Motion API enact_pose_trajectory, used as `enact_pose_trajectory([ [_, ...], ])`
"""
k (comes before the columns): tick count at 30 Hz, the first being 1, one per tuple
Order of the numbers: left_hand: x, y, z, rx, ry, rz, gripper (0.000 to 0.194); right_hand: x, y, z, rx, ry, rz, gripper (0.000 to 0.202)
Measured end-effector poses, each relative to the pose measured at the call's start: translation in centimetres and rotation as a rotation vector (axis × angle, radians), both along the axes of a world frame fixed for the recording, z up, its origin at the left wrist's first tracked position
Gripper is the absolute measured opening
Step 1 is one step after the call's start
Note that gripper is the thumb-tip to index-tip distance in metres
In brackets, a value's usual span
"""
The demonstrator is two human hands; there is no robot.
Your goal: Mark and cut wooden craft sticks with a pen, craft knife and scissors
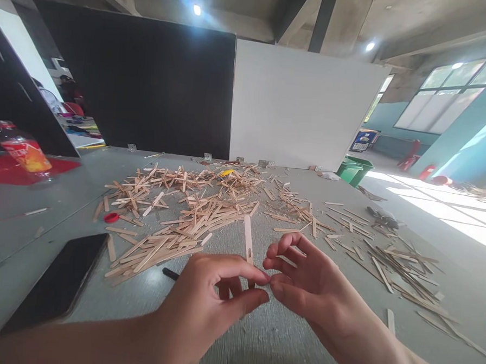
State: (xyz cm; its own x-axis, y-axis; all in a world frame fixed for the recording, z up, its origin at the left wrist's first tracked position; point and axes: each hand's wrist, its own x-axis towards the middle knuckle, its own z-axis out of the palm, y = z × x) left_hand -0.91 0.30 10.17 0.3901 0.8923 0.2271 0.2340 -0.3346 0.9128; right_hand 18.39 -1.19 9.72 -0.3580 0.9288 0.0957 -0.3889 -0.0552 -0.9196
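Near the front middle of the table, a wooden stick (248,236) with a small slot points away from me, its lower part hidden behind my left hand (231,287). The thumb and index finger of that hand are curled close together around the stick's lower end; whether they pinch it or something small is hidden. My right hand (307,277) is just to the right, palm turned inward, fingers loosely bent and apart, with its thumb near the left fingertips. Behind both hands lies a large spread of loose wooden sticks (200,218).
A black phone (58,278) lies at the left, near a red cap (111,217) and a black item (170,274). Farther left stands a bottle (26,154). More sticks (409,277) lie right. Black (158,85) and white (300,103) panels rise behind.
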Motion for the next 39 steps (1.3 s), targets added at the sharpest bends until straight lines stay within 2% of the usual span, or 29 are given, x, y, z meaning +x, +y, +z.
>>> enact_pose_trajectory([
  [5, 0.0, -0.2, 0.2, 0.129, -0.048, -0.057, 0.009, -0.4, -0.5, -0.2, -0.033, 0.048, 0.022, 0.043],
  [11, -0.1, -0.4, 0.0, 0.248, -0.053, -0.062, 0.011, -1.2, -0.9, 0.0, -0.080, 0.032, -0.014, 0.059],
  [21, -0.2, -0.1, 0.0, 0.277, -0.067, -0.068, 0.010, -0.8, -0.7, -0.6, -0.087, 0.098, 0.052, 0.057],
  [25, -0.4, -0.2, 0.1, 0.195, -0.032, -0.039, 0.008, -0.8, -0.4, -0.6, -0.070, 0.074, 0.022, 0.055],
  [27, -0.5, -0.1, 0.2, 0.079, 0.046, -0.013, 0.006, -0.9, -0.2, -0.6, -0.031, 0.042, -0.018, 0.054],
  [31, -0.7, 0.0, 0.6, -0.155, 0.146, 0.006, 0.018, -1.1, 0.2, -1.0, 0.064, -0.026, -0.143, 0.050],
  [35, -0.6, 0.0, 1.0, -0.174, 0.096, -0.010, 0.007, -1.4, 0.3, -2.2, 0.137, -0.051, -0.203, 0.048],
  [39, -0.6, -0.1, 1.4, -0.324, 0.006, -0.053, 0.014, -1.4, 0.3, -2.4, 0.184, -0.119, -0.275, 0.052],
])
